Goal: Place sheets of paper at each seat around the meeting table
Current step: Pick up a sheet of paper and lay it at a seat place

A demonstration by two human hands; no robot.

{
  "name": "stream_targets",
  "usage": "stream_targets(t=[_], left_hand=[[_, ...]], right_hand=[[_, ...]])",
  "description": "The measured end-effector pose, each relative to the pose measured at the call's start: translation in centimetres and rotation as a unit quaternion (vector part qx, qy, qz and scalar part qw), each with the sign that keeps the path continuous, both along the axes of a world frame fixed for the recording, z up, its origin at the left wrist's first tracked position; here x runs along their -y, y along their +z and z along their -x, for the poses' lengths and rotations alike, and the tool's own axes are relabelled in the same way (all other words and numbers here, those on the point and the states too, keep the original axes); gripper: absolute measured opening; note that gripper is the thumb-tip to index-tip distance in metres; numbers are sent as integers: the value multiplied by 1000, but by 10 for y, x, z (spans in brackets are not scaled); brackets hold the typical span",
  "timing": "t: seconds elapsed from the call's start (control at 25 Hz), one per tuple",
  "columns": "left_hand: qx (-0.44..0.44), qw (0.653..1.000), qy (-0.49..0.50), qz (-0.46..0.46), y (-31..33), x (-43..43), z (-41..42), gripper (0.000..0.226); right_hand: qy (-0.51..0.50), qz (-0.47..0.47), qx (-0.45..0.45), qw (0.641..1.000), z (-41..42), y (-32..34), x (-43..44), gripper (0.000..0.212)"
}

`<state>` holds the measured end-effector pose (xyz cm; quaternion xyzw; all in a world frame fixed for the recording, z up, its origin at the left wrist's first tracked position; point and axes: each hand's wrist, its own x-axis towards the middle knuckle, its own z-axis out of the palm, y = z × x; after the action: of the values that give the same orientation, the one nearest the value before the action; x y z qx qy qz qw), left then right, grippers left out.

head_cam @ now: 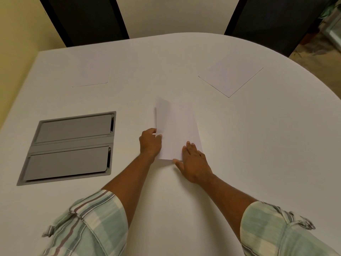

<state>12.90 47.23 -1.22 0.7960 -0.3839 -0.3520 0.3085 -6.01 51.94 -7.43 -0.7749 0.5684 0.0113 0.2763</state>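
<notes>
So the grip here is split between both hands: the left hand [150, 143] has its thumb and fingers pinched on the left edge of the paper stack [176, 126], while the right hand [193, 163] lies flat and loose on the near right corner, pressing rather than clasping. The stack sits on the white table [258, 145] right in front of both hands, its long axis running away from the person toward the far edge, and its far left corner curls up a bit. I can't tell how many sheets are in it. Both hands are touching it, so neither is really nearer; my guess is the left does the lifting and the right peels one off. Off to the left there's a grey cable hatch [72, 147] set into the tabletop, both flaps closed. Further out, one sheet [94, 72] lies at the far left seat and another sheet [230, 78], turned at an angle, at the far right, each in front of a dark chair [86, 17]. No writing, logos or labels readable anywhere; the paper looks blank.
</notes>
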Motion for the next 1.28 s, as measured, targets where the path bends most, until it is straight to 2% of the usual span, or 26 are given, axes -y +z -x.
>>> stream_targets(t=[0.12,0.2,0.32,0.36,0.48,0.64,0.88,1.0,1.28], left_hand=[[-36,999,17,37,7,-4,0,23],[-82,994,21,62,14,-16,-2,16],[-142,986,16,82,25,-40,-3,17],[-161,983,19,85,29,-48,-2,16],[-205,975,28,86,41,-78,8,12],[-251,965,30,76,58,-123,32,13],[-284,958,24,30,69,-181,75,13],[-295,955,10,15,70,-196,94,13],[-254,965,-31,-54,49,-229,152,9]], right_hand=[[-124,62,133,981,7,21,5,75],[-233,83,203,947,13,40,15,69],[-351,59,253,900,28,67,32,62],[-379,46,268,884,35,76,37,55],[-440,25,325,837,57,94,40,18],[-484,-32,387,784,86,110,11,9],[-471,-30,399,787,137,125,-49,20],[-460,-38,383,800,167,127,-76,10],[-443,-49,306,842,250,120,-131,11]])
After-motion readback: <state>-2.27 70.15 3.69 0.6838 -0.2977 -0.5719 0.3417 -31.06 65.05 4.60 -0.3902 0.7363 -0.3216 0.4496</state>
